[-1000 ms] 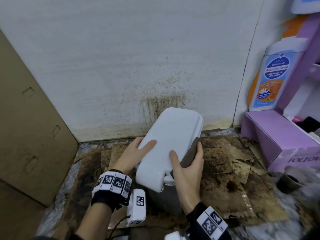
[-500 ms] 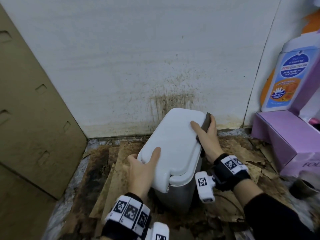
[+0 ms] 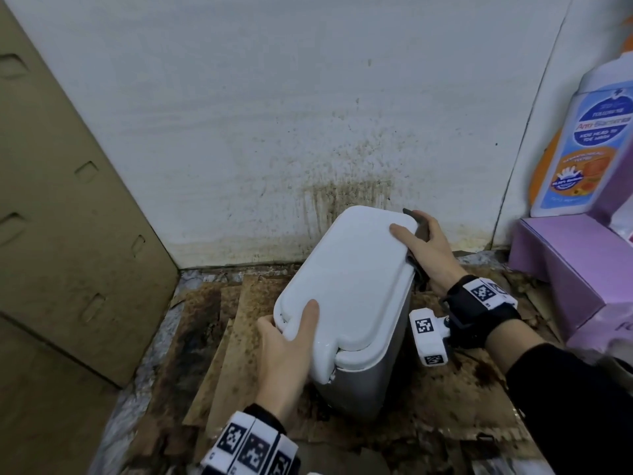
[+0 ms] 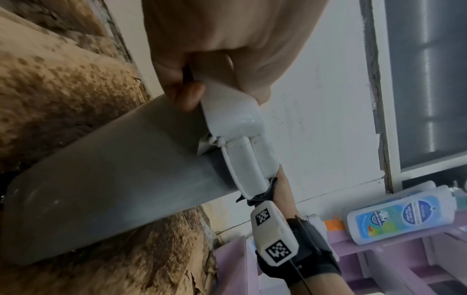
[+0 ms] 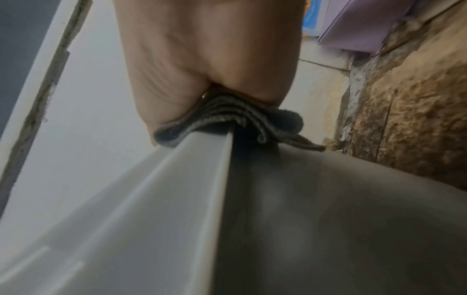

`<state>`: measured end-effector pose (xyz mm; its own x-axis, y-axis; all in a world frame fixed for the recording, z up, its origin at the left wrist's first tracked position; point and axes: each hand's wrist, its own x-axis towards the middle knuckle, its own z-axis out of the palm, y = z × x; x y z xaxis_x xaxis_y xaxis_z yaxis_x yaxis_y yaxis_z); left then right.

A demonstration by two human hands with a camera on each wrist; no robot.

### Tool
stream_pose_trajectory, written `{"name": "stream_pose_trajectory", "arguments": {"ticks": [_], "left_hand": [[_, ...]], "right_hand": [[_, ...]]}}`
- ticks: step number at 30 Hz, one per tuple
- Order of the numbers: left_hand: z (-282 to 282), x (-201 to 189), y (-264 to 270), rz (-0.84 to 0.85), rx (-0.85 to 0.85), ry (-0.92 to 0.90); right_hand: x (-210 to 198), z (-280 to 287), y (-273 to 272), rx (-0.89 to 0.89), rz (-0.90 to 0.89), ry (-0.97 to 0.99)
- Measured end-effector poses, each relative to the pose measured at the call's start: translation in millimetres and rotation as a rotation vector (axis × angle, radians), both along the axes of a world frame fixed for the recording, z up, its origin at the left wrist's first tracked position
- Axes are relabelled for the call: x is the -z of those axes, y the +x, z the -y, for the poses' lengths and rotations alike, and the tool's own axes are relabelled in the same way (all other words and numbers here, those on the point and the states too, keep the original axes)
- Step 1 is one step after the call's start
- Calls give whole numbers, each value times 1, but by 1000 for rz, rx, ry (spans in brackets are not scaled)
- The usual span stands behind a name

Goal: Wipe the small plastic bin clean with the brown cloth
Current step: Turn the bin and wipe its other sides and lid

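Observation:
The small plastic bin (image 3: 363, 382) has a grey body and a white lid (image 3: 349, 279). It stands tilted on stained cardboard near the wall. My left hand (image 3: 291, 341) grips the lid's near left corner, thumb on top and fingers under the rim (image 4: 227, 111). My right hand (image 3: 424, 245) holds the folded brown cloth (image 3: 419, 224) against the lid's far right edge, thumb lying on the lid. In the right wrist view the cloth (image 5: 227, 127) is pinched over the lid's rim by my palm. Most of the cloth is hidden under the hand.
A stained white wall (image 3: 308, 114) rises close behind the bin. A brown cardboard sheet (image 3: 68, 217) leans at the left. At the right sits a purple box (image 3: 561, 265) with a bottle-shaped display (image 3: 589, 145). Dirty cardboard (image 3: 222, 337) covers the floor.
My right hand slid the cloth along the lid's right edge from the near end to the far corner. My left hand shifted from the lid's left side to its near corner.

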<state>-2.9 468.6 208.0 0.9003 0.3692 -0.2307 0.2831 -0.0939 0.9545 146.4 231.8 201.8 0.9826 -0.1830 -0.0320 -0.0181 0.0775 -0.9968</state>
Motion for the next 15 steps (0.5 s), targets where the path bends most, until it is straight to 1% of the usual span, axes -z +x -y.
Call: {"name": "stream_pose_trajectory", "arguments": {"ticks": [3,6,9,11,15], "left_hand": [[-7,-8,-2,10,22,44],[-19,-18,2,35,33,68],[-36,-23,14,9,68,195],[-48,-22,21,-14,88,247],[-63,-18,40,-63,176,317]], "right_hand": [[-1,-2,-12,50,20,53],[4,-7,-30,168,42,121],[17,-16,-53,295,62,204],[22,-27,-71,382,66,250],[30,-42,-96,539,103,185]]}}
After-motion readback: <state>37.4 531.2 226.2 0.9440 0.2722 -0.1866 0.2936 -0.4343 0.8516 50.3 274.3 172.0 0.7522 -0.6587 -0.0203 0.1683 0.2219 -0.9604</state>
